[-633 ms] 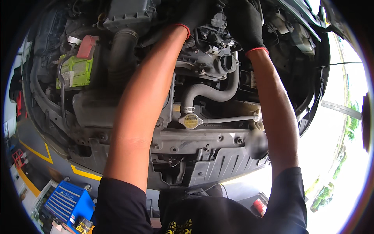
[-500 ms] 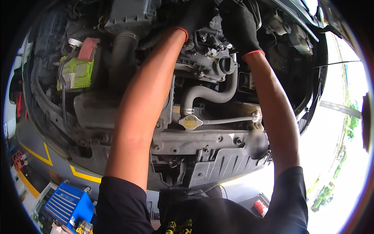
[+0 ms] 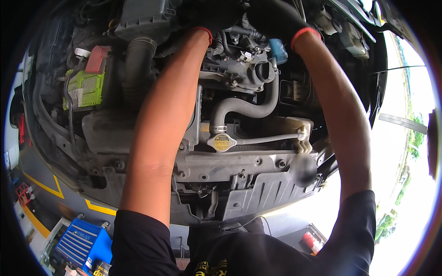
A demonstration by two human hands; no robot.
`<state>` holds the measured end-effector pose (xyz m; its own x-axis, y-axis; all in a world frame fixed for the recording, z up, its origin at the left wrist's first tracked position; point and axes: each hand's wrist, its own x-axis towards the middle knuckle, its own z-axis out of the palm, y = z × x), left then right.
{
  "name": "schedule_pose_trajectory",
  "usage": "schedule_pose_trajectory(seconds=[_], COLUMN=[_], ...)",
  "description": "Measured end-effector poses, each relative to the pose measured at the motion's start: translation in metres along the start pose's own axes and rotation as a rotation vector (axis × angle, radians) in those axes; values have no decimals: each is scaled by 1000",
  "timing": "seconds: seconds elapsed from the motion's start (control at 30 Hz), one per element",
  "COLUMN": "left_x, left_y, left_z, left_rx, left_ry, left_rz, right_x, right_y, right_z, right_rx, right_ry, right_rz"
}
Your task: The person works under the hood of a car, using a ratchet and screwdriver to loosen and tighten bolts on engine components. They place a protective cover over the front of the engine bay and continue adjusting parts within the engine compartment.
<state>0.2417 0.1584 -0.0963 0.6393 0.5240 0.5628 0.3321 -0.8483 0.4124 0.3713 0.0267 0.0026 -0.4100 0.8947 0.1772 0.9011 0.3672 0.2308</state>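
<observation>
Both my hands wear black gloves with red cuffs and reach to the far part of a car's engine bay, at the picture's top edge. My left hand is near a ribbed black hose. My right hand lies a little to the right of it, and a light-blue piece shows just below; I cannot make out its kind. The fingers of both hands are lost in the dark or cut off, so what they hold is hidden. Nearer stands the engine top with a round black opening.
A curved radiator hose runs down to the radiator cap. On the left are the air filter box and a green battery with a red terminal cover. A blue tool chest stands on the floor.
Both hands have shifted, the left one slightly to the left, and my right forearm has swung outward to the right. The light-blue piece has come into sight below my right hand.
</observation>
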Motion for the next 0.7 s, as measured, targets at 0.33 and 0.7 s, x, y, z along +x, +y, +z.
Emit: schedule_pose_trajectory(seconds=[0.33,0.7], left_x=[16,12], left_y=[18,23], left_z=[3,8], left_rx=[31,-16], left_ry=[46,60], left_rz=[109,72], right_x=[-8,-1], right_y=[83,128], right_z=[14,23], right_rx=[-287,-49], right_ry=[285,-322], right_rz=[-596,44])
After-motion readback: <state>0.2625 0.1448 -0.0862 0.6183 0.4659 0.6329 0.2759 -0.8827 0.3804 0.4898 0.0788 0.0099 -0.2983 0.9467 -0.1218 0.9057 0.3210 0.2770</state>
